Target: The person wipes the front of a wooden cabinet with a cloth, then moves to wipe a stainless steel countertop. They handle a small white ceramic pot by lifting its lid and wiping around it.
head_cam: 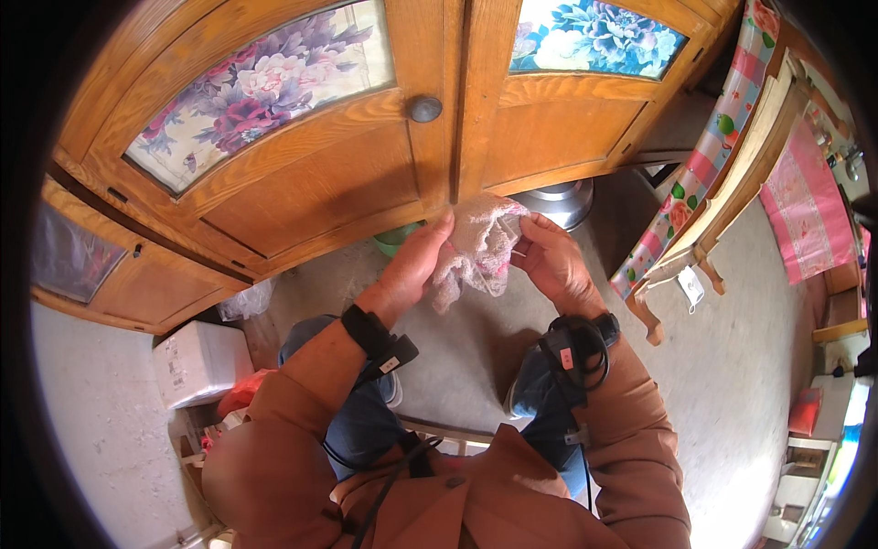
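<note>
A crumpled, pale pinkish terry cloth (480,237) hangs between both hands, just in front of the lower edge of a wooden cabinet (329,185). Its left side is gripped by my left hand (411,261), thumb on top. My right hand (552,257) pinches the right side of the cloth between thumb and fingers. Both wrists wear black straps with small devices and cables. The cabinet doors have floral panels, and a round dark knob (424,108) sits above the cloth.
Under the cabinet are a green bowl (394,239) and a shiny metal vessel (566,202). A white foam box (202,364) stands at left. At right is a wooden table with a patterned cover (686,199), its curved legs reaching the floor.
</note>
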The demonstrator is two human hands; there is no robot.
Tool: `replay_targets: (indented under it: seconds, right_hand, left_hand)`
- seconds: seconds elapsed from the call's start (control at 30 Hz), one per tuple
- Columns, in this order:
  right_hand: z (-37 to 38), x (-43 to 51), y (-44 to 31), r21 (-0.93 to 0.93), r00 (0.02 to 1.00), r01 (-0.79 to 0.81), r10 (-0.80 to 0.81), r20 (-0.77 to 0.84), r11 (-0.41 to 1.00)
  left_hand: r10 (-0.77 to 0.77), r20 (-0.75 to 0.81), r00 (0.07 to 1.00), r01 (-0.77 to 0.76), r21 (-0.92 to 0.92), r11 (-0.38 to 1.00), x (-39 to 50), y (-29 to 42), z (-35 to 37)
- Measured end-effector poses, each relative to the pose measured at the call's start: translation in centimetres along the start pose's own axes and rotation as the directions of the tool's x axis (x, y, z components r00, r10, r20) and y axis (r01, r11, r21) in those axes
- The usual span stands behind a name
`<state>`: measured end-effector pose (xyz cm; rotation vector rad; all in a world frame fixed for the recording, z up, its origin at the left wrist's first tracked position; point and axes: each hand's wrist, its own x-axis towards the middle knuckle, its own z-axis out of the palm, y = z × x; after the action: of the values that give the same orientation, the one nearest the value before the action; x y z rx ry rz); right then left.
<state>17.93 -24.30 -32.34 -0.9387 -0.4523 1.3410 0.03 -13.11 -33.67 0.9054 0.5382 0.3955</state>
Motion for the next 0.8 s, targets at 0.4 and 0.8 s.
replay_targets:
  seconds: [0.4, 0.8]
  right_hand:
    - [0.4, 0.1, -0.7, 0.174, 0.972, 0.119, -0.15, 0.181, 0.978]
    - [0.4, -0.3, -0.8, 0.155, 0.986, 0.16, -0.166, 0.025, 0.975]
  left_hand:
    - [-0.076, -0.084, 0.994, 0.085, 0.11, 0.99, 0.3, -0.6, 0.2]
    - [0.165, 0.083, 0.983, -0.184, 0.423, 0.887, 0.1, -0.9, 1.6]
